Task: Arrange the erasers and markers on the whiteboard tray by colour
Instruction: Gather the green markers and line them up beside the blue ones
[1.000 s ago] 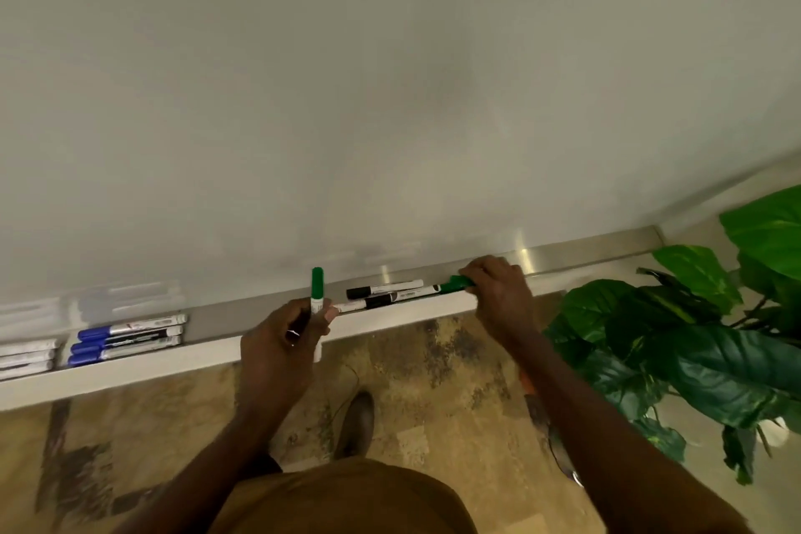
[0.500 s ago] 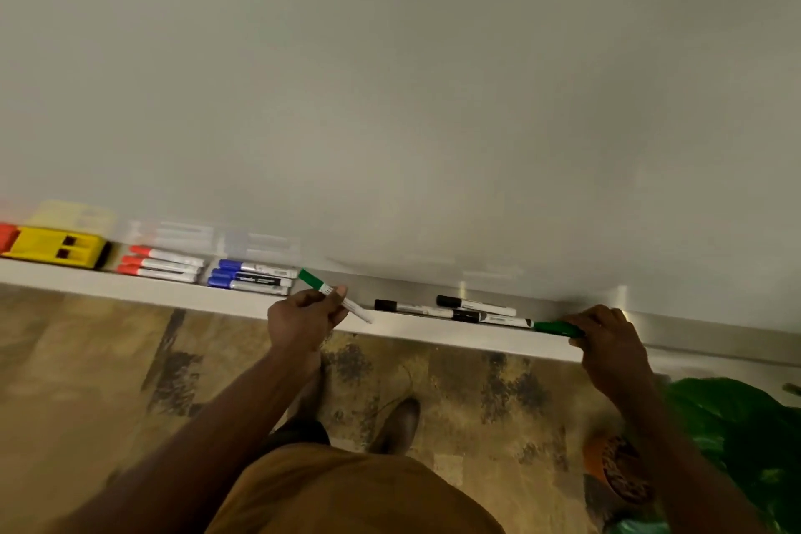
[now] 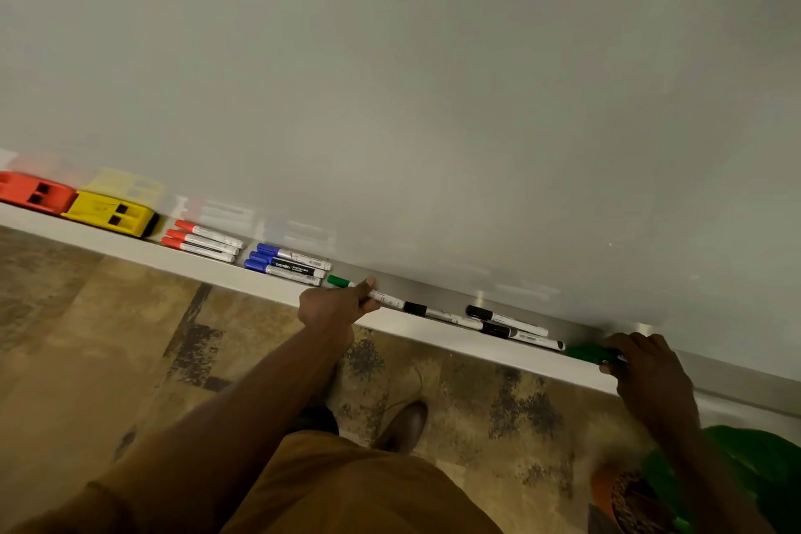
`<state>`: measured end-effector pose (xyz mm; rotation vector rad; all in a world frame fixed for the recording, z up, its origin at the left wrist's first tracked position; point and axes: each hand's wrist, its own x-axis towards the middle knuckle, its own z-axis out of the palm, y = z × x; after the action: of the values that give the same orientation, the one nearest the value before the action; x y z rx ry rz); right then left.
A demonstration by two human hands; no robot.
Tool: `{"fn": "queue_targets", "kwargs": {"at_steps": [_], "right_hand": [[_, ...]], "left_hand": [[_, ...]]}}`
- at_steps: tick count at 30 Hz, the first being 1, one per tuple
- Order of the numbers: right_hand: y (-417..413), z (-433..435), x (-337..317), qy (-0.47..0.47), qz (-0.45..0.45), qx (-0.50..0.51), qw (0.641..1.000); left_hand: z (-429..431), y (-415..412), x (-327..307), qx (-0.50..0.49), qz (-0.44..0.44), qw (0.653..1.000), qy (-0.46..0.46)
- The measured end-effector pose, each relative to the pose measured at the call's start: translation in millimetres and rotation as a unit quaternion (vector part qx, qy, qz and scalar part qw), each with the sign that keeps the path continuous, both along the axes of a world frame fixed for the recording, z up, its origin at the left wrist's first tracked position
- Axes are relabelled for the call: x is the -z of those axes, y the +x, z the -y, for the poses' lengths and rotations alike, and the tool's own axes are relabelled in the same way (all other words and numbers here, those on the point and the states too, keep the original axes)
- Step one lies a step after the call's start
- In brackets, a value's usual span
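My left hand pinches a green-capped marker that lies low over the tray, just right of three blue markers. Three red markers lie left of the blue ones. A yellow eraser and a red eraser stand at the far left. Three black markers lie between my hands. My right hand grips a green object on the tray, mostly hidden by my fingers.
The whiteboard fills the upper view. A potted green plant stands at the lower right. My shoe rests on the patterned floor below the tray.
The view has swung left, revealing the erasers and red markers. My left hand has carried the green marker from upright down to the tray beside the blue markers. My right hand stays on the green object.
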<state>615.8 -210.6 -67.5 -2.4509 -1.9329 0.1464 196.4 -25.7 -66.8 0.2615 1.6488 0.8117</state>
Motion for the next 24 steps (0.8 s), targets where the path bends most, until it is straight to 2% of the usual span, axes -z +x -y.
{"fn": "queue_targets", "kwargs": {"at_steps": [8, 12, 15, 21, 24], "right_hand": [[-47.9, -16.2, -17.0, 0.072, 0.038, 0.016, 0.997], [-105.7, -36.1, -26.5, 0.092, 0.024, -0.047, 0.994], [-148.4, -58.2, -30.8, 0.092, -0.001, -0.077, 0.993], [-224.1, -101.7, -40.8, 0.151, -0.037, -0.165, 0.974], [-253.5, -121.0, -38.5, 0.157, -0.048, -0.174, 0.971]], "left_hand": [[-5.8, 3.9, 2.3, 0.042, -0.040, 0.998, -0.037], [-2.3, 2.0, 7.9, 0.058, -0.038, 0.996, -0.053], [-1.0, 1.5, 8.2, 0.034, -0.021, 0.998, -0.057], [9.6, -4.2, 12.0, 0.020, -0.014, 0.998, -0.065], [10.0, -4.0, 9.6, 0.012, -0.005, 0.997, -0.074]]}}
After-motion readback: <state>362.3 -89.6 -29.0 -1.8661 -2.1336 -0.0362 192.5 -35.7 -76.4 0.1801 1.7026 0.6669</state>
